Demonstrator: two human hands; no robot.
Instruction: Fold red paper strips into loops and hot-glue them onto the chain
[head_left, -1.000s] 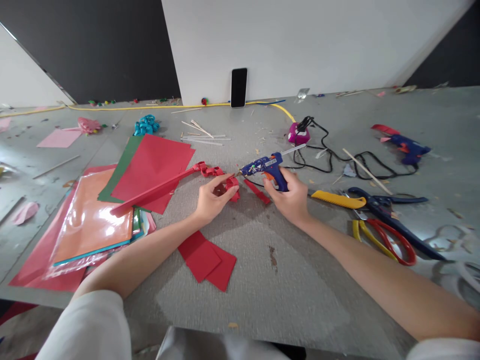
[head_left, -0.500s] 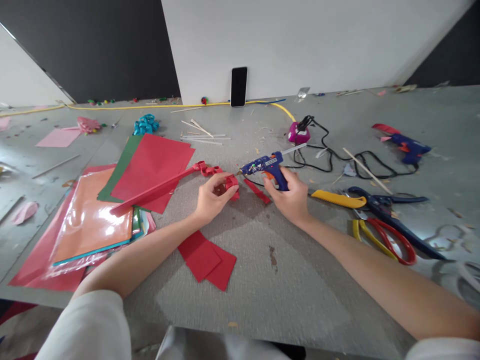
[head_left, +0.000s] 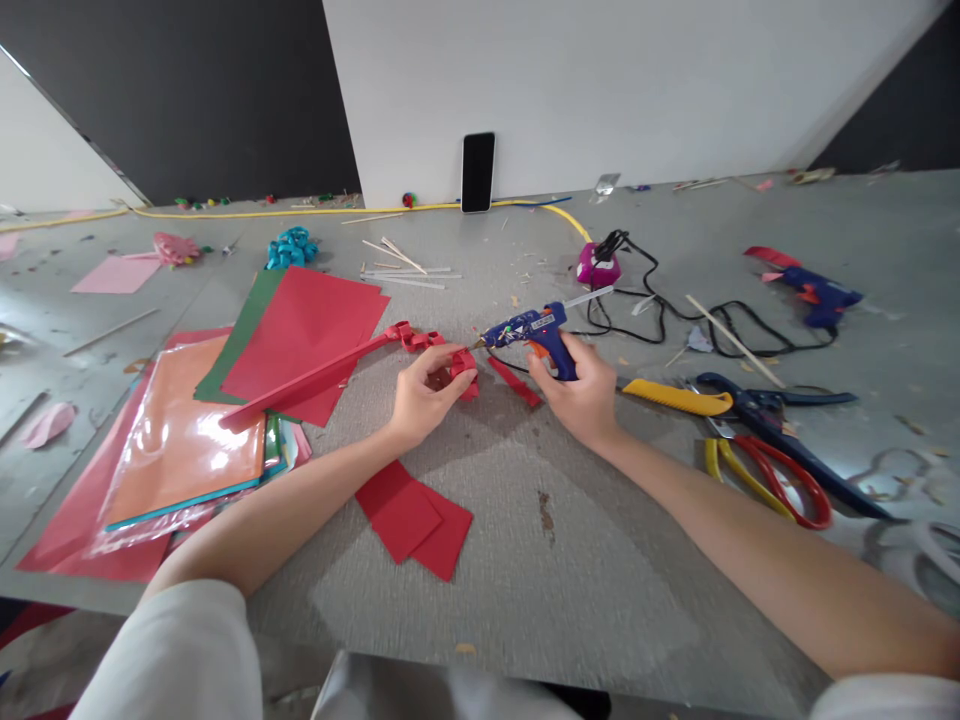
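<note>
So the left hand (head_left: 424, 395) is pinching the curly end of a red strip (head_left: 415, 339) between thumb and fingers, mid-table, with the strip's long straight tail running left over the red sheets (head_left: 307, 335). Right hand (head_left: 581, 395) is wrapped round the handle of a glue gun (head_left: 534, 326), nozzle pointing left right at the curls. Can't tell if the tip actually touches, or whether the trigger's squeezed. A red scrap (head_left: 514, 382) lies just below the gun, and some red cards (head_left: 416, 520) overlap nearer the body. Off to the right: yellow cutter (head_left: 679, 398), pliers (head_left: 765, 402) and scissors (head_left: 784, 482), all bunched together.
</note>
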